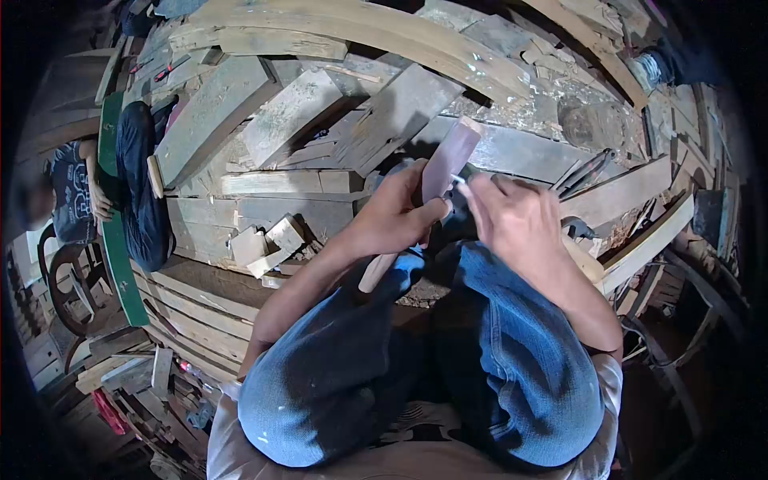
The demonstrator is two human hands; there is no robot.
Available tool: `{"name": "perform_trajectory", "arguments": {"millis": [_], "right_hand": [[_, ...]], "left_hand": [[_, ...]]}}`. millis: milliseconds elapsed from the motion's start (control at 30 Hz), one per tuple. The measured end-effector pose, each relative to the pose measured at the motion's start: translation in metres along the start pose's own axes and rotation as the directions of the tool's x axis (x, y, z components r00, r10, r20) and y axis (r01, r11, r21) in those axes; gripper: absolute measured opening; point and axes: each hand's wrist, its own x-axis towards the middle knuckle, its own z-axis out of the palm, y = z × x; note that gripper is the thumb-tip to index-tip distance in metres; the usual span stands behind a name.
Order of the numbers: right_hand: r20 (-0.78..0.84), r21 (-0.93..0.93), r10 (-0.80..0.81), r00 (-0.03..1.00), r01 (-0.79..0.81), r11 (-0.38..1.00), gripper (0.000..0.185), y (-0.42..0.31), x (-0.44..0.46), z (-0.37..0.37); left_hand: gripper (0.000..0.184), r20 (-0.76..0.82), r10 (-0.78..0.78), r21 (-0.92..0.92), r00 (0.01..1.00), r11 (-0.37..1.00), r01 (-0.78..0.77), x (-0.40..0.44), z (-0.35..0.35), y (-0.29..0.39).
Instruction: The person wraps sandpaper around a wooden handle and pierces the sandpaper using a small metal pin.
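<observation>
My left hand (396, 210) is closed round a flat wooden piece (453, 154) with a pale purplish face, held tilted above my knees. Below that hand a rounded wooden end (376, 273) sticks out; whether it belongs to the same piece I cannot tell. Close against the flat face, my right hand (516, 210) has its fingers pinched together on a small white stick-like thing (458, 179). Its exact kind is too small to make out.
Thick wooden blocks (292, 112) and a long curved plank (360, 32) lie ahead. Dark-handled tools (588, 172) rest at the right. Small offcuts (268, 244) sit left of my arm. Another person (76, 188) sits at far left by a green board (120, 272).
</observation>
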Motion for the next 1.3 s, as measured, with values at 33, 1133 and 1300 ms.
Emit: {"name": "perform_trajectory", "arguments": {"millis": [33,1133,1300], "right_hand": [[0.001,0.028,-0.031,1.000,0.031,0.999,0.012,0.000,-0.002,0.001],[0.021,-0.036,-0.046,0.999,0.047,0.998,0.011,0.008,-0.002,-0.004],[0.026,-0.024,-0.039,0.999,0.040,0.999,0.012,0.011,0.000,-0.004]], "left_hand": [[0.048,0.000,-0.001,0.002,1.000,1.000,0.001,0.000,-0.001,-0.001],[0.026,0.105,-0.089,-0.171,0.990,0.979,0.106,0.005,-0.002,0.000],[0.027,0.128,-0.079,-0.205,0.989,0.973,0.105,0.007,-0.003,-0.003]]}}
